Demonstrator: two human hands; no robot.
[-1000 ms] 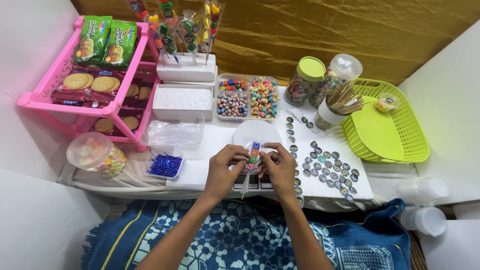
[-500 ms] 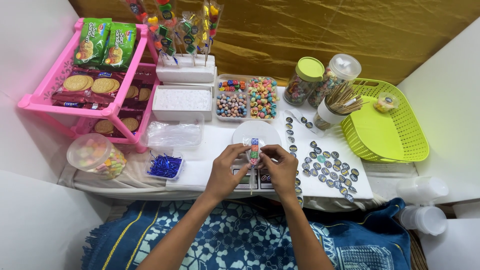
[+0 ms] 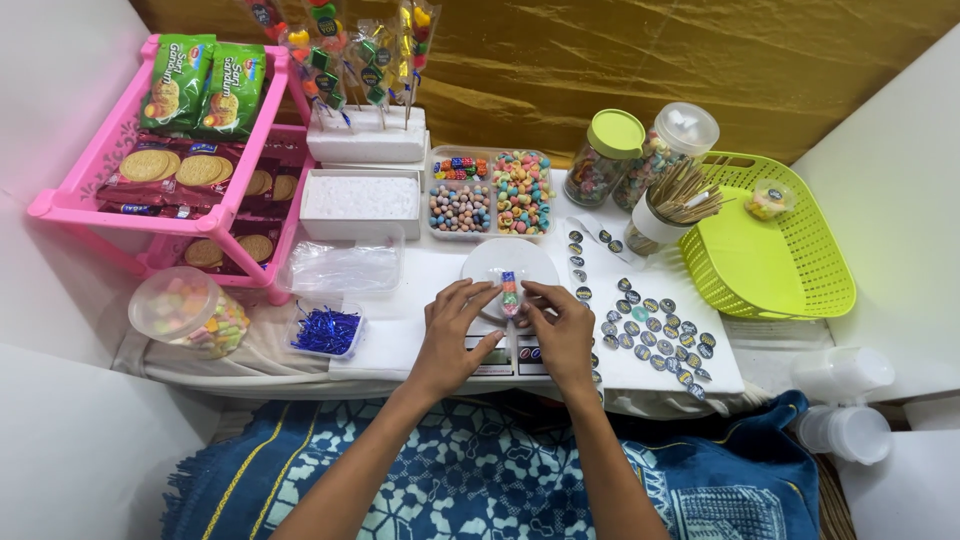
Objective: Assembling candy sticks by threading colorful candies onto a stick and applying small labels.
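Your left hand point(image 3: 455, 335) and right hand point(image 3: 560, 330) meet over the white table point(image 3: 420, 330), fingertips pinched on a candy skewer point(image 3: 509, 291) in a clear sleeve, lying at the near edge of the small white plate point(image 3: 490, 262). Both grips are closed lightly on the wrap (how firmly, I cannot tell). Keep the candies aligned and the sleeve snug, pinch close to the stick, and stay clear of the round stickers point(image 3: 650, 325) just beside your right hand.

Slim clear candy packet point(image 3: 509, 291) of colourful sweets, upright lengthwise, near the middle, over the near edge of a white plate point(image 3: 485, 262).
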